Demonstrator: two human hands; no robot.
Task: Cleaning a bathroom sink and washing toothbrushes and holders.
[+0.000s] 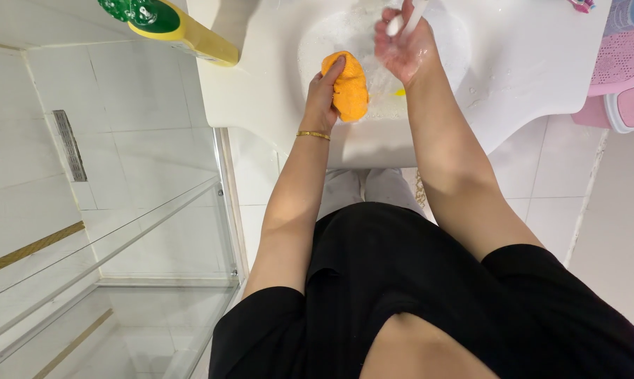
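A: Two hands, both over the white sink [513, 63]. Left hand [322, 95] first?

B: Closed around an orange cloth [348, 85], fingers wrapped over its top, thumb side hidden. Cloth is bunched up, held at the near rim of the basin, above foamy water.

A: Right hand [403, 45]?

B: Palm up, fingers loosely spread, wet. A thin stream of water or a white spout meets the fingers, can't tell which. Not gripping anything I can see.

A: Hands touching?

B: No, just beside each other, cloth between them.

A: Wrist detail?

B: Gold bracelet [313, 135] on the left wrist.

A: Surroundings?

B: Yellow bottle with a green top [180, 27] on the sink's left edge. Pink plastic basket [622, 60] at the far right. Glass shower panel [120, 238] lower left, white tile floor [542, 175] under the sink.

A: Clothing?

B: Black top, short sleeves.
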